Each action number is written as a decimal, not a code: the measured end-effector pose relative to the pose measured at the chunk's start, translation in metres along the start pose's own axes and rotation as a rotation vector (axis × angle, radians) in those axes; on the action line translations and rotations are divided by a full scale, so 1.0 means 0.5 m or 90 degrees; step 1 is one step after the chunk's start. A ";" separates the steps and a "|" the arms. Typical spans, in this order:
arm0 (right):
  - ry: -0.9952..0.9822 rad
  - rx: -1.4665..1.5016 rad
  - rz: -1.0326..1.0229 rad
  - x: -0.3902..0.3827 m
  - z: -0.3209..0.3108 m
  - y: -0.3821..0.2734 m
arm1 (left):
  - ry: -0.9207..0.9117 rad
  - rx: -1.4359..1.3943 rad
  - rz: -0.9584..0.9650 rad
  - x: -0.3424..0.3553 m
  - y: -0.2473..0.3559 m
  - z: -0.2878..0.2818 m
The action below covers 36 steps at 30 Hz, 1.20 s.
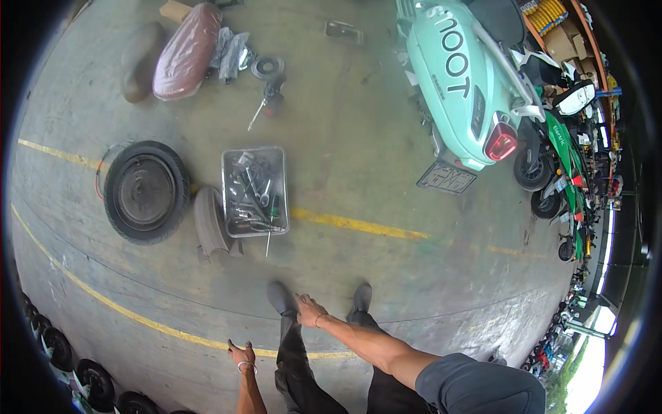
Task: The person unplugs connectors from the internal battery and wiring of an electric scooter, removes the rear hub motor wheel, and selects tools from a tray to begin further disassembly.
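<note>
My left hand (242, 355) hangs low over the floor beside my left leg, a pale band at its wrist. Its thumb and fingers are apart, and I see nothing between them. Across my body reaches my right arm, so that my right hand (310, 310) is over my left shin, close to the dark left shoe (281, 298). The fingers there look loosely spread with nothing in them; whether they touch the trouser leg I cannot tell. Ahead on the floor lies a clear tray (283, 172) of wrenches and other hand tools. Beside it is a grey curved fender-like part (209, 219).
A wheel with tyre (146, 193) lies at the left. Farther off are a plastic-wrapped brown seat (187, 55), a dark seat (143, 62), a power drill (273, 96) and a coiled strip (267, 67). A mint-green scooter (448, 76) stands at the right, near a green scooter (565, 155).
</note>
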State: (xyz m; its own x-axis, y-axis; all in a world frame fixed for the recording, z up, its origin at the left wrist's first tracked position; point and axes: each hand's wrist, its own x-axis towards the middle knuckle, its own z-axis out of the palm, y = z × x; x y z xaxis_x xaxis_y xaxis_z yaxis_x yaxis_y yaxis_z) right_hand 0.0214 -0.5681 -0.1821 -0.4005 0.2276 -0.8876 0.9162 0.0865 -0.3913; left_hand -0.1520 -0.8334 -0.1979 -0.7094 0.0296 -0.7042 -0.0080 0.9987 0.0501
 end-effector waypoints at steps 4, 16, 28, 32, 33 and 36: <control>-0.030 0.010 -0.002 -0.259 -0.026 -0.049 | 0.057 -0.019 -0.041 -0.156 -0.110 -0.092; 0.421 0.395 -0.059 -0.555 -0.292 0.142 | -0.138 -0.437 0.039 -0.194 0.205 -0.339; 0.425 0.538 0.368 -0.842 0.030 0.854 | -0.244 -0.297 0.316 -0.515 0.492 -0.234; 0.364 0.868 0.431 -0.879 0.156 0.844 | -0.247 -0.162 0.177 -0.529 0.361 -0.207; 0.297 0.734 0.412 -0.891 0.171 0.833 | -0.239 -0.142 0.125 -0.543 0.333 -0.196; 0.306 1.022 0.466 -0.901 0.211 0.845 | -0.297 -0.074 0.096 -0.552 0.295 -0.146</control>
State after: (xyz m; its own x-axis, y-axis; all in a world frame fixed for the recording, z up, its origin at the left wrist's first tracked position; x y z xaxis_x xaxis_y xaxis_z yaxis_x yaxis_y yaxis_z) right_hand 0.5877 -0.7362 0.0268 0.3326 0.0404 -0.9422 -0.1266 -0.9881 -0.0870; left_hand -0.0089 -0.6971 0.0555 -0.3182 0.2144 -0.9235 -0.0266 0.9717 0.2347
